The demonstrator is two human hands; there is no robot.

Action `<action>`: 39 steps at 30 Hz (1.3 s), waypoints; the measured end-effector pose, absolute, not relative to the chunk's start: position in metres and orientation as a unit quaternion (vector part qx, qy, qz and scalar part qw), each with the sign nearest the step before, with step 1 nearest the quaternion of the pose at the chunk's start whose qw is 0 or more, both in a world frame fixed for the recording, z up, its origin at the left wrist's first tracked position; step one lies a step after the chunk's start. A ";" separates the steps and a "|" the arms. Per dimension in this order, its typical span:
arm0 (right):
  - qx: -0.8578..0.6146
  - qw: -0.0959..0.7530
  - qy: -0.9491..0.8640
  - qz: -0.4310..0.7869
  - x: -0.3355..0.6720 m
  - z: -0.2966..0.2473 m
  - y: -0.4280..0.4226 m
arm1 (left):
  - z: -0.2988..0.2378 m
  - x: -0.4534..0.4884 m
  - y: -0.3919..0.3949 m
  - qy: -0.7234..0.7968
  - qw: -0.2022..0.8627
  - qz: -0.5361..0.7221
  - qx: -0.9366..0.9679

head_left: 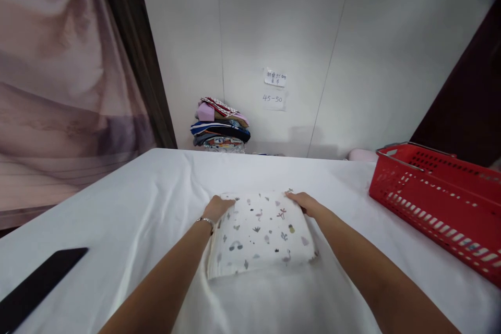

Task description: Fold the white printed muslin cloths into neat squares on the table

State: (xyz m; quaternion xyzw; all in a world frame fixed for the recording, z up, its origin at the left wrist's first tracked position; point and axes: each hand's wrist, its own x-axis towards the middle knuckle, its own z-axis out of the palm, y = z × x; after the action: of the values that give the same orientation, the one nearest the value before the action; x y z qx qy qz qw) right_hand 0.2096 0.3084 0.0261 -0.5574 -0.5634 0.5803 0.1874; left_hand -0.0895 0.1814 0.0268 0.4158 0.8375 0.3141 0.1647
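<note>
A folded white cloth (261, 235) printed with small coloured motifs lies flat on the white-covered table (156, 193) in front of me. My left hand (219, 207) grips its far left corner, fingers curled over the edge; a thin bracelet circles that wrist. My right hand (303, 202) holds the far right corner the same way, fingers closed on the fabric. Both forearms reach in from the bottom of the view.
A red plastic basket (438, 203) with metal handles stands at the right. A pile of folded clothes (219, 125) sits against the white wall behind the table, below paper notes (274, 87). A dark flat object (37, 284) lies at the near left. A pinkish curtain (58, 78) hangs left.
</note>
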 end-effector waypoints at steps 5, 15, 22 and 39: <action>-0.488 0.212 -0.536 0.655 0.204 0.025 0.312 | 0.028 -0.080 0.180 0.851 0.241 0.329 0.331; -0.361 0.374 -0.588 0.619 0.212 0.067 0.286 | 0.066 -0.086 0.153 0.628 0.535 0.480 0.298; -0.317 0.396 -0.634 0.583 0.237 0.111 0.254 | 0.107 -0.088 0.113 0.621 0.475 0.492 0.382; -0.280 0.363 -0.729 0.508 0.301 0.151 0.173 | 0.162 -0.056 0.017 0.629 0.335 0.491 0.501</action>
State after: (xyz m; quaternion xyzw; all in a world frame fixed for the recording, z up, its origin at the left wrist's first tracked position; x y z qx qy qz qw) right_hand 0.3005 0.1726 0.1507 -0.2804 -0.7295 0.5075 0.3627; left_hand -0.0556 0.0169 0.1615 0.5006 0.6295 0.4906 0.3354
